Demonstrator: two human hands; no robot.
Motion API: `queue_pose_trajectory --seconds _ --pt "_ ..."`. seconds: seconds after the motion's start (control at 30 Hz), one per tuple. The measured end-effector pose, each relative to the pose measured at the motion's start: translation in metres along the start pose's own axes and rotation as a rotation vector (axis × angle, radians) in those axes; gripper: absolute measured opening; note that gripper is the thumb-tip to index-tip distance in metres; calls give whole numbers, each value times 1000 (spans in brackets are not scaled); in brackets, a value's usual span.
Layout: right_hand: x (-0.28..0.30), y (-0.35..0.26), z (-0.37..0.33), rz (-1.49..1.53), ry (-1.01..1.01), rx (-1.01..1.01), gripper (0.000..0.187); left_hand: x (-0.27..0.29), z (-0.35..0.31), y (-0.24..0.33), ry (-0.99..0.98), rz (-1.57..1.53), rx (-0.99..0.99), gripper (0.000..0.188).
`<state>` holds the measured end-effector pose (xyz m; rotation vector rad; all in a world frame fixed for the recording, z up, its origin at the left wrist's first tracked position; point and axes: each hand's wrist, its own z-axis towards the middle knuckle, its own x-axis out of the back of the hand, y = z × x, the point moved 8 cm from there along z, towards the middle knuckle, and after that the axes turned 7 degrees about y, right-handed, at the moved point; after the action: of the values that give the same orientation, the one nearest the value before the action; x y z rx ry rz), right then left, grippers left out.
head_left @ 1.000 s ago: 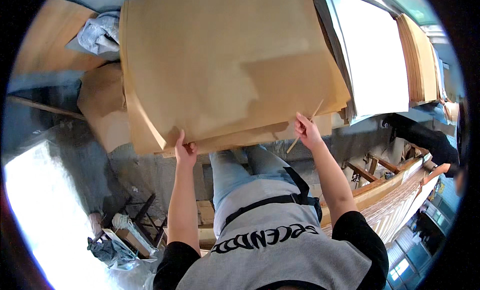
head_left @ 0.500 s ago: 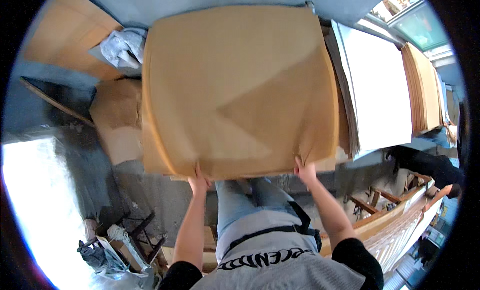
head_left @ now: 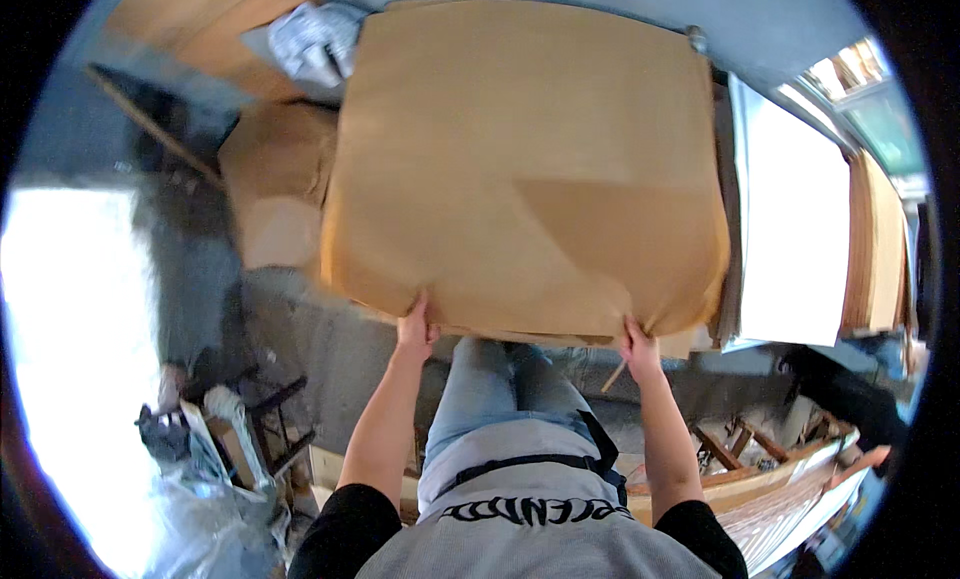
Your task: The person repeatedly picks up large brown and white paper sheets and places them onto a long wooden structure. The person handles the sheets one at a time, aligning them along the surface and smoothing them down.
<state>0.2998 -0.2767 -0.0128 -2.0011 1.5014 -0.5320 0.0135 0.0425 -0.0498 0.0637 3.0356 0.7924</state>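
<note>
A large brown kraft paper sheet (head_left: 530, 109) spreads in front of me over a stack of similar sheets, whose edges show below it. Its near edge is pinched by both of my hands, and the paper bows and creases near them. My left hand (head_left: 417, 329) grips left of the middle, thumb on top. Toward the right corner, my right hand (head_left: 638, 345) pinches the same edge, its fingers hidden underneath. A thin tan stick-like piece (head_left: 614, 377) juts out below my right hand; I cannot tell whether I hold it.
A pile of white sheets (head_left: 795, 219) and a brown stack (head_left: 873, 244) stand at right. Crumpled plastic (head_left: 312, 44) lies at the back left, above brown cardboard (head_left: 285, 179). At lower right, a person's arm (head_left: 862, 469) reaches over a wooden-framed pile (head_left: 800, 499).
My view has shifted, so the stacks appear farther right. Both hands keep their hold on the sheet's near edge, and its near corners look more curved. The stick-like piece now shows below my right hand.
</note>
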Motion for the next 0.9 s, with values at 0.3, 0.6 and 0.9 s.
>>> queue_pose_trajectory --seconds 0.3,0.6,0.9 --pt "29 27 -33 52 160 -174 21 -5 -28 -43 -228 -114 284 24" --pt "20 42 -42 371 54 -220 15 -7 -15 -34 -247 -75 189 28" --pt "9 50 -40 353 77 -144 14 -5 -10 -32 -200 16 198 22"
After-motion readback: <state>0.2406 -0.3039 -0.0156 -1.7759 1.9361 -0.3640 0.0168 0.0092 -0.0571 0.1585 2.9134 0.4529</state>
